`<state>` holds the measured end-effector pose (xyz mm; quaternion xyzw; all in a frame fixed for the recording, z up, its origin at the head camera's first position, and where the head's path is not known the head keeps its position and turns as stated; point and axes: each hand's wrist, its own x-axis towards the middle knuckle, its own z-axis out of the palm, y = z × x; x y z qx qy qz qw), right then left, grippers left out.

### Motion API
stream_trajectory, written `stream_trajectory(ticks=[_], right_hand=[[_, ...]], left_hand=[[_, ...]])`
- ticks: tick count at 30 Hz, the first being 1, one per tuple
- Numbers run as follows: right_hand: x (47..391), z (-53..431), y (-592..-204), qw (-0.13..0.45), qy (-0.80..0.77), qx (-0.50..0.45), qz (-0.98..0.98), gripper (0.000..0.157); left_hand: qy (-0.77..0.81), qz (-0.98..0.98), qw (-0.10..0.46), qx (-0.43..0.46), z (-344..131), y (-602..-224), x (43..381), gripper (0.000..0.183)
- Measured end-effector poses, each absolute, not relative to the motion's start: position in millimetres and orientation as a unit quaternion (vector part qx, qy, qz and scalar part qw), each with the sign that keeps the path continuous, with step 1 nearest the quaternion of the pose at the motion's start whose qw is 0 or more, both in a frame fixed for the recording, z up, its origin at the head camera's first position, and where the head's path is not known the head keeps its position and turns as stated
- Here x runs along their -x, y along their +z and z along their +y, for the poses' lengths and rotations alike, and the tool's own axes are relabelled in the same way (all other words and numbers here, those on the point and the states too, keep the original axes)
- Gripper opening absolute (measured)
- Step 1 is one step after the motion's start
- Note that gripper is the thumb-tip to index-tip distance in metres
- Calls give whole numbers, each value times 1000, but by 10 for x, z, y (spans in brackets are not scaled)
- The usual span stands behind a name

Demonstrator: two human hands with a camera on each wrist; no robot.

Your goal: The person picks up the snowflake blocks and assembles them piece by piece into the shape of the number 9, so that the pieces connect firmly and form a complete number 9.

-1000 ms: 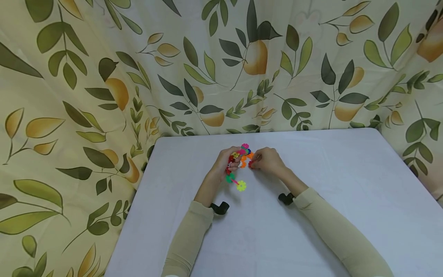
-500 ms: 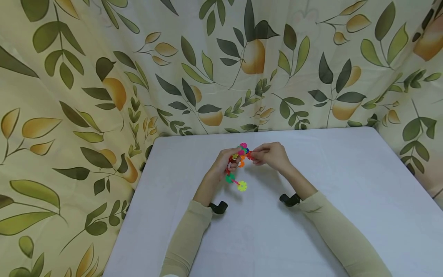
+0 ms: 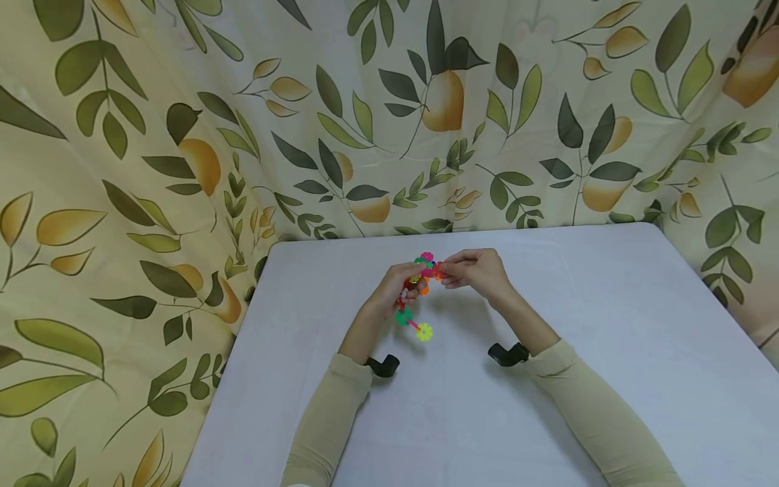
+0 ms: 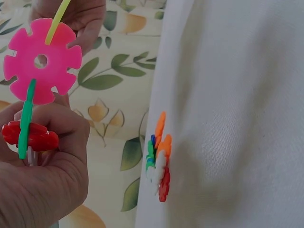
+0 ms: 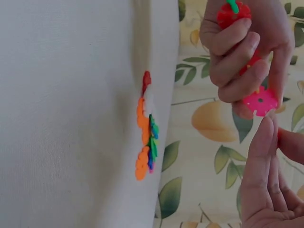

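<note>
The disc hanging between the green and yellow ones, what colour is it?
The disc is pink, seen best in the left wrist view.

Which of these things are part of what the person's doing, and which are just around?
Part of the job:
linked discs, held in the left hand
red disc, pinched by the right hand
disc pile, probably spare pieces

Just around:
leafy curtain
white table
black wrist pieces

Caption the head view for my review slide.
Left hand grips linked colorful discs; right hand pinches a red disc close by.
</note>
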<state>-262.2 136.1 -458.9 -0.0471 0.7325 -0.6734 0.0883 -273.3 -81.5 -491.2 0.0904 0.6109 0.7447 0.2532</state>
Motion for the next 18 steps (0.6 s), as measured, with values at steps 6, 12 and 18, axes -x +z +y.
stream_trajectory(ticks=[6,12,18], right_hand=[[2621,1353,-4590,89,-671,39,735,30],[2617,1355,-4598,84,-679,32,728,31],[2602,1325,-4603,96,-693,25,714,30]], left_hand=[[744,610,253,-101,-822,-4918,2725,29],[737,617,255,-107,-814,-4909,2717,30],[732,621,257,-111,-792,-4908,2711,26]])
